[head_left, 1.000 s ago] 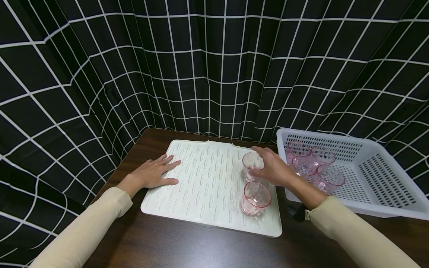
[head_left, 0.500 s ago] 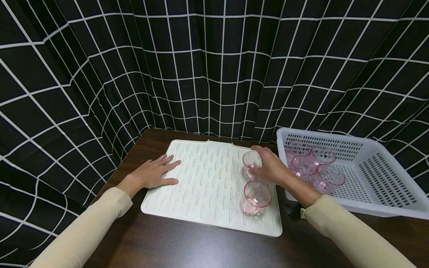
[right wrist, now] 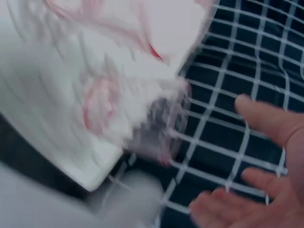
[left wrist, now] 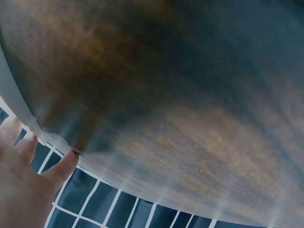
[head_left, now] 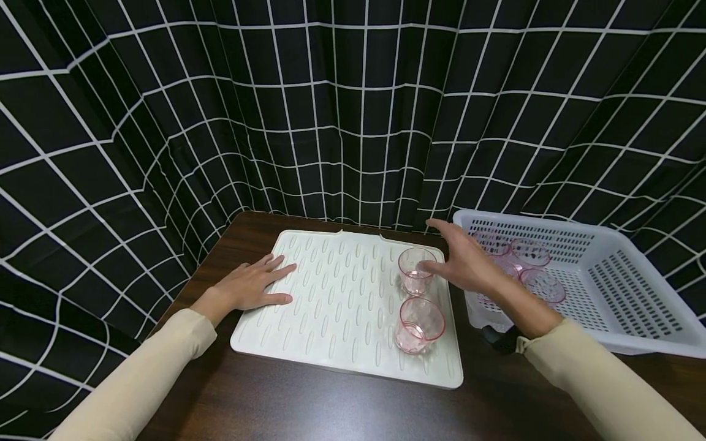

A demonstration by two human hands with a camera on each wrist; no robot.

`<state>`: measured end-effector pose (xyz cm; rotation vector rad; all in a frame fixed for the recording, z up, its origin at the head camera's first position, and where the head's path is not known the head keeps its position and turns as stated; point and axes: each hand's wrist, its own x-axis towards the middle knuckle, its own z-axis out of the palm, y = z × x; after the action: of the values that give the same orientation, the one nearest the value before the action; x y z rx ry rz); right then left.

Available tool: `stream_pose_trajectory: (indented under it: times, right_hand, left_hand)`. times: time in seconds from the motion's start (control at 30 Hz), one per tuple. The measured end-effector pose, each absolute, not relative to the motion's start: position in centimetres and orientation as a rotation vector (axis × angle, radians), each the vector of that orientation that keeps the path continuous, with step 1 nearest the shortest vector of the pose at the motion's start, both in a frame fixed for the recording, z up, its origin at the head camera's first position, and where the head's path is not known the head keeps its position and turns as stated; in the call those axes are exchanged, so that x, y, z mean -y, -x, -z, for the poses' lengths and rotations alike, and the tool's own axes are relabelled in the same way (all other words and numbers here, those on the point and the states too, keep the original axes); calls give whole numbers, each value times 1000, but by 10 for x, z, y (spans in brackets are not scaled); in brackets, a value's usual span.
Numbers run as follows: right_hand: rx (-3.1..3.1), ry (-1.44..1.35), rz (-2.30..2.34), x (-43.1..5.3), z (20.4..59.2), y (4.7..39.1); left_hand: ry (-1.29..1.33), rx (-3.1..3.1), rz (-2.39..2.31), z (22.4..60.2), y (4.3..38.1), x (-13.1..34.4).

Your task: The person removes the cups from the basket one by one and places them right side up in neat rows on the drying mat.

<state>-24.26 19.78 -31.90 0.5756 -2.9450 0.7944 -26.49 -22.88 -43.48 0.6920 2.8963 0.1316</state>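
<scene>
Farther glass (head_left: 416,283) stands upright inside the mat's (head_left: 331,306) right edge, my right hand (head_left: 464,260) nearer, by that edge, grasping nothing, my left hand (head_left: 252,285) resting straight-fingered on the left edge.

From where I stand I count two pink-rimmed glasses on the mat, a far glass (head_left: 410,280) and a near glass (head_left: 419,327). In the basket there are at least three more, counting the front glass (head_left: 543,288), the right-hand back glass (head_left: 529,254) and the left-hand back glass (head_left: 491,243); an arm blocks part of that cluster, so I can't give its full number. There is one white mat (head_left: 325,294), one plastic basket (head_left: 629,275), one desk (head_left: 309,404), and two hands, a left hand (head_left: 254,285) and a right hand (head_left: 469,260).
</scene>
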Motion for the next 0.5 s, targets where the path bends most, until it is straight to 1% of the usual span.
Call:
stream_pose_trajectory:
  times: [0.17, 0.27, 0.5]
  right_hand:
    - [2935, -711, -985, -232, 295, 242]
    - [2944, -738, -1073, -257, 286, 240]
    - [3010, -668, -1007, -314, 288, 235]
  left_hand:
    - [-686, -2893, -142, 435, 264, 229]
    - [-687, -2890, -144, 435, 264, 229]
    - [-692, -2889, -131, 434, 266, 229]
